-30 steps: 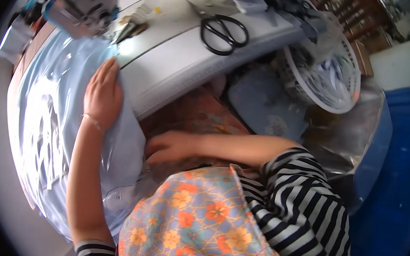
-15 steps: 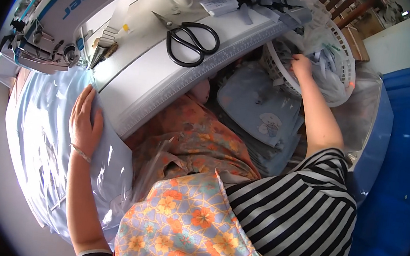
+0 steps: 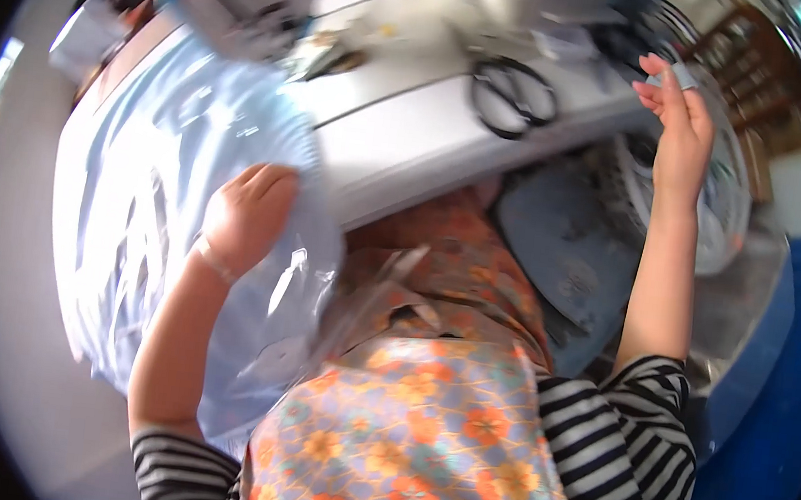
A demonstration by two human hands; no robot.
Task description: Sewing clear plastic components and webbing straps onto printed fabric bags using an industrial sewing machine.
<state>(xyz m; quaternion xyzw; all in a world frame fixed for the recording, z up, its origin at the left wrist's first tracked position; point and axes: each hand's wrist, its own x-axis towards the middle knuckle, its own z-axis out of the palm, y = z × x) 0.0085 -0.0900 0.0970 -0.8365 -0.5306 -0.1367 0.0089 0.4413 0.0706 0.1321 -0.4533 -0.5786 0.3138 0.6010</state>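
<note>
My left hand (image 3: 250, 217), fingers curled in, grips the edge of a large spread of light blue fabric (image 3: 194, 121) that shines under clear plastic. The motion blurs the fingertips. Above the table's right end, my right hand (image 3: 683, 148) is raised with bent fingers. A small pale piece (image 3: 677, 76) shows between its fingers, too blurred to name exactly. Below that hand stands a white plastic basket (image 3: 736, 232) with pale plastic inside. Black-handled scissors (image 3: 512, 99) lie on the white sewing table (image 3: 402, 138) between my hands.
The sewing machine (image 3: 235, 8) stands blurred at the far left. Stacked grey-blue cloth pieces (image 3: 558, 232) lie below the table beside my lap. Dark strips (image 3: 627, 44) rest near the table's right end. A brown wooden chair (image 3: 756, 68) is behind the basket; blue sheeting (image 3: 799, 360) covers the right side.
My right hand has come up out of the basket with a small pale piece. My left hand has drawn back from the machine and curled on the fabric. The whole view has shifted.
</note>
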